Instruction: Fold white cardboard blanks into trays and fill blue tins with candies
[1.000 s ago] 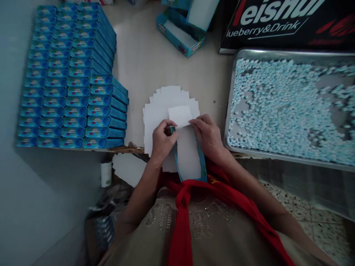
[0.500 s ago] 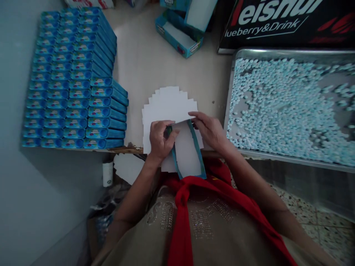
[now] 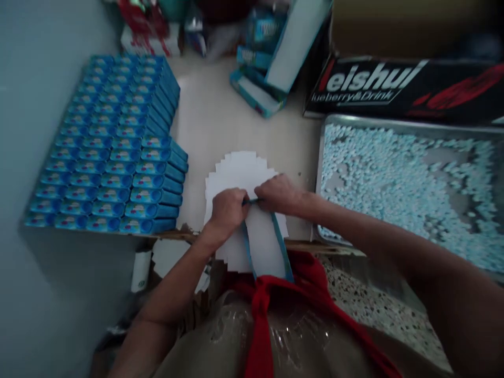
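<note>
The left hand (image 3: 229, 211) and right hand (image 3: 279, 194) meet with curled fingers, pinching the far end of the box (image 3: 268, 247), which lies over the cards (image 3: 240, 170). The right forearm (image 3: 350, 223) blocks part of the tray (image 3: 320, 173); packs (image 3: 114, 157) stand leftward.

The long box (image 3: 268, 245) has blue edges, a white inside

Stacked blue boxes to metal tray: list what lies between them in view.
In the head view: fanned white sheets, the left hand, right hand and blue-edged carton over them, and open blue cartons farther back.
</note>
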Demonstrator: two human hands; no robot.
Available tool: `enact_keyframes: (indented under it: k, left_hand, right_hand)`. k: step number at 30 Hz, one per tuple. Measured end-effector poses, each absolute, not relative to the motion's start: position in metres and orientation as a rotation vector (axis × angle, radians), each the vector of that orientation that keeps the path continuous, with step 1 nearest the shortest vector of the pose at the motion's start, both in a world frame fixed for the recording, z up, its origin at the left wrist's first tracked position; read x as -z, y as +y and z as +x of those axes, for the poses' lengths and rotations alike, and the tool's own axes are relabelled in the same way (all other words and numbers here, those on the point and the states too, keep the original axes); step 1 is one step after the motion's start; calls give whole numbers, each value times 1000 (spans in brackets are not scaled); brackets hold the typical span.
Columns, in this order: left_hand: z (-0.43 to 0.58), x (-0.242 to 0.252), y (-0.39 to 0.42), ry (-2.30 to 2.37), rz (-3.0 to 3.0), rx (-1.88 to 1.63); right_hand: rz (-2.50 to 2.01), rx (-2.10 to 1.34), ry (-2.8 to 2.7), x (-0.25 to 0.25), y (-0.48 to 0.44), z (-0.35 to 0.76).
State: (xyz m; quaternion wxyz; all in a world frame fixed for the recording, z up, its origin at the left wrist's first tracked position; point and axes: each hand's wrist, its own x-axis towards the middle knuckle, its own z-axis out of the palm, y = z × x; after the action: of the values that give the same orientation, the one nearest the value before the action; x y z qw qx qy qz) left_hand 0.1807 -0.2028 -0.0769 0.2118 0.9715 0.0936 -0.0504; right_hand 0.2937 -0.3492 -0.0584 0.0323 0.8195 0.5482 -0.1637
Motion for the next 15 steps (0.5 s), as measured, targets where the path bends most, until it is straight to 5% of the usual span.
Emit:
enact_keyframes:
  k: [15]
  left_hand:
    - [139, 86, -211, 467, 2584, 192]
  right_hand:
    - [2331, 470, 1788, 69, -333, 276]
